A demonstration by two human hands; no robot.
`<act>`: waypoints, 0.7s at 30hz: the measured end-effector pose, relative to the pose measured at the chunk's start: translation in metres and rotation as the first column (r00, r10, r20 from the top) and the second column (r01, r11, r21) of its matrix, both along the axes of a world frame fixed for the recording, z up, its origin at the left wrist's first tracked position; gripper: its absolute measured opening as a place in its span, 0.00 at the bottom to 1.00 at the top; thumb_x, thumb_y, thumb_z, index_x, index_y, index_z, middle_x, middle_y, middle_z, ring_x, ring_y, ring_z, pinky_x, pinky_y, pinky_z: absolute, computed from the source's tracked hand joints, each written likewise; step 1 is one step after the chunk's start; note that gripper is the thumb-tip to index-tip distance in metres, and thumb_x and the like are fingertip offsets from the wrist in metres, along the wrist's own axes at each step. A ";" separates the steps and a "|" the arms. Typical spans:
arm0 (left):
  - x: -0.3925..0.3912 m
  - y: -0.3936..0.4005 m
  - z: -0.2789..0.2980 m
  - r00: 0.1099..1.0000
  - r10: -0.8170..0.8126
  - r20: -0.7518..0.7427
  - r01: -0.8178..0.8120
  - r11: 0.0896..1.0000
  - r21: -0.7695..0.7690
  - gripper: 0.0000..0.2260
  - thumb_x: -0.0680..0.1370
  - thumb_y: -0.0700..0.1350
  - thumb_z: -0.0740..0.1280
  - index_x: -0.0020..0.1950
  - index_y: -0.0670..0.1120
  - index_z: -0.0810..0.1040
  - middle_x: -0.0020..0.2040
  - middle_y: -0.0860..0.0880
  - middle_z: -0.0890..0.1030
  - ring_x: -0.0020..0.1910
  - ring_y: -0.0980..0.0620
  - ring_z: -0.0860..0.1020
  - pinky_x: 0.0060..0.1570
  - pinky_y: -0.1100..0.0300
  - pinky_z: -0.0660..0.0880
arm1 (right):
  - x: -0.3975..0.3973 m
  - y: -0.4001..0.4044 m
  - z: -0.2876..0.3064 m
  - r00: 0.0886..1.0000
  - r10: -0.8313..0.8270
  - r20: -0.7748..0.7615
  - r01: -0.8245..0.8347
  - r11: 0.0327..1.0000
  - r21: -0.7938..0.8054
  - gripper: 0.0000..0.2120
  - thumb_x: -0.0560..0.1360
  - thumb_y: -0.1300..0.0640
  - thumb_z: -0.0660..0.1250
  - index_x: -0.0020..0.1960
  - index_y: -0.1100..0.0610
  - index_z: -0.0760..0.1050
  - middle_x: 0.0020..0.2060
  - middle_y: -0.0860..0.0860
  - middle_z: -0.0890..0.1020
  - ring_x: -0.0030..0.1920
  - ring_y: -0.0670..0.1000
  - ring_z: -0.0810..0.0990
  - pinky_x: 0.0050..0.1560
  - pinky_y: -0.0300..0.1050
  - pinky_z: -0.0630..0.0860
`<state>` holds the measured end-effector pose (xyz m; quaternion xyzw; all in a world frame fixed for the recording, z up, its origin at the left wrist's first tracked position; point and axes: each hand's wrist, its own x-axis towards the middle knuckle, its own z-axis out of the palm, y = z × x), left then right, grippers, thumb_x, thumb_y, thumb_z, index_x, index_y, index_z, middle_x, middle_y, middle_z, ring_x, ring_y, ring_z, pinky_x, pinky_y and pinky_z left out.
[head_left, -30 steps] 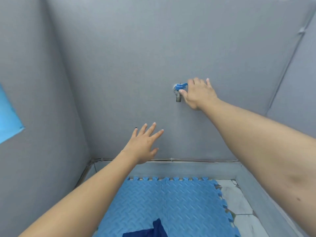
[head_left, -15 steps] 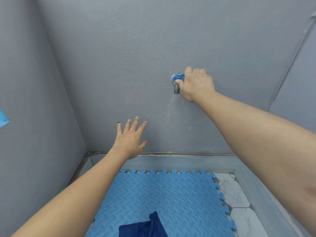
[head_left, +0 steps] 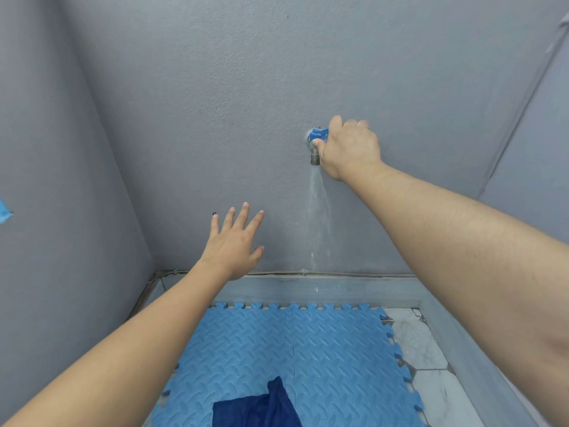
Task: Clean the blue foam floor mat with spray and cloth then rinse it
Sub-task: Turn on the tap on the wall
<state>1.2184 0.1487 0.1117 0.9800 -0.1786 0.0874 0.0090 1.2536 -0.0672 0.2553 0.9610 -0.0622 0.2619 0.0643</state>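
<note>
Grey walls [head_left: 215,103] corner the tiled floor where the blue foam mat [head_left: 308,349] lies below me, a dark blue cloth [head_left: 258,408] on its near edge. My right hand [head_left: 348,149] grips the running wall tap's blue handle [head_left: 317,135]; my left hand [head_left: 234,245] hovers with fingers spread, holding nothing.

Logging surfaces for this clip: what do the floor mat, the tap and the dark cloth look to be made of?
Floor mat: blue foam, matte, with an embossed tread pattern and jigsaw edges. Tap: dull grey metal spout, and a glossy blue handle, probably plastic. Dark cloth: navy fabric, soft and creased; the weave is too fine to tell.
</note>
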 end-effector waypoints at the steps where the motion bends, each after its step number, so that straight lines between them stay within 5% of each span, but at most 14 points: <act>1: 0.000 0.000 0.000 1.000 -0.004 0.000 0.004 1.000 0.000 0.32 0.81 0.56 0.55 0.79 0.53 0.41 0.79 0.46 0.42 0.78 0.42 0.44 0.74 0.39 0.43 | -0.001 -0.001 -0.001 1.000 0.013 0.011 -0.014 1.000 0.014 0.23 0.81 0.41 0.53 0.62 0.61 0.66 0.59 0.62 0.75 0.61 0.60 0.71 0.51 0.51 0.70; 10: -0.003 0.000 -0.018 1.000 -0.025 0.001 0.025 1.000 -0.010 0.32 0.80 0.56 0.54 0.79 0.52 0.41 0.79 0.46 0.42 0.78 0.42 0.44 0.74 0.40 0.43 | 0.000 -0.019 0.003 0.981 0.194 -0.024 -0.190 0.973 0.130 0.26 0.80 0.40 0.54 0.62 0.63 0.66 0.61 0.62 0.73 0.63 0.61 0.67 0.61 0.53 0.66; 21: -0.010 0.023 -0.039 1.000 -0.026 -0.011 0.026 0.999 0.032 0.34 0.80 0.58 0.53 0.77 0.54 0.35 0.79 0.47 0.39 0.78 0.43 0.42 0.73 0.40 0.42 | 0.011 -0.029 0.003 0.969 0.235 -0.072 -0.219 0.959 0.181 0.28 0.77 0.35 0.56 0.59 0.59 0.66 0.60 0.57 0.71 0.64 0.58 0.65 0.59 0.59 0.70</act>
